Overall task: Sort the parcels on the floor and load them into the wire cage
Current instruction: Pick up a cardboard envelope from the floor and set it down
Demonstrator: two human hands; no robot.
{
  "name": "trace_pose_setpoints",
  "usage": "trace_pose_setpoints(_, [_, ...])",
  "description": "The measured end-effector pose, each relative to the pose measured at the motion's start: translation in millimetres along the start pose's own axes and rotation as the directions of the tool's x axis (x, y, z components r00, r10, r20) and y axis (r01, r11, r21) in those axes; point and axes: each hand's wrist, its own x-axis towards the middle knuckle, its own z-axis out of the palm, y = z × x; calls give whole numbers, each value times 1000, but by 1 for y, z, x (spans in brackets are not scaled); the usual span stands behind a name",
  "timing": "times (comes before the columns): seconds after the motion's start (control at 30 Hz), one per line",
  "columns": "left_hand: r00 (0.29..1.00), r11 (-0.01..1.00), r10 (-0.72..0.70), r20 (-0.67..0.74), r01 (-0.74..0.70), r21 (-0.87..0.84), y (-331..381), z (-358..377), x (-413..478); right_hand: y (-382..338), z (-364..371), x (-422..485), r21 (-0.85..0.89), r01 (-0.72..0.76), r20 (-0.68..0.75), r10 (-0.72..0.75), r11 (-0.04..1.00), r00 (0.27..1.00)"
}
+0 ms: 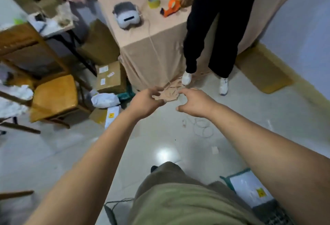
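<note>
Left hand and right hand spread, open floor beneath, tablecloth hem near

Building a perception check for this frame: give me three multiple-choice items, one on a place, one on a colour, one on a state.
1. The tape roll lies: A on the chair; B on the cloth-covered table; C on the floor.
2. The tape dispenser is: A blue; B green; C orange.
3. The left hand and right hand are: A both empty; B both gripping a box; C both gripping a bag.
Key: B, it sits on the tabletop near the headset; C, its body is plainly orange; A, both reach forward holding nothing.
</note>
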Motion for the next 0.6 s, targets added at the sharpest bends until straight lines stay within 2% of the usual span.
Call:
trace_pose_setpoints(0.17, [990,988,-108,-86,98,-116,-99,-57,-17,-102,41,53,-77,134,43,-131,988,990])
trace_pose_setpoints(0.33, [980,980,-173,-97,161,-118,-178,-107,-14,-187,80,107,-158,198,97,-185,967,978])
trace_pose_setpoints(0.47, [975,982,-185,-121,178,-66,-224,-149,-1,-227,92,150,-173,230,136,-208,958,969])
trace_pose_setpoints(0.6, [966,974,-212,-151,196,-116,-255,-180,25,-240,92,192,-173,231,152,-206,957,967])
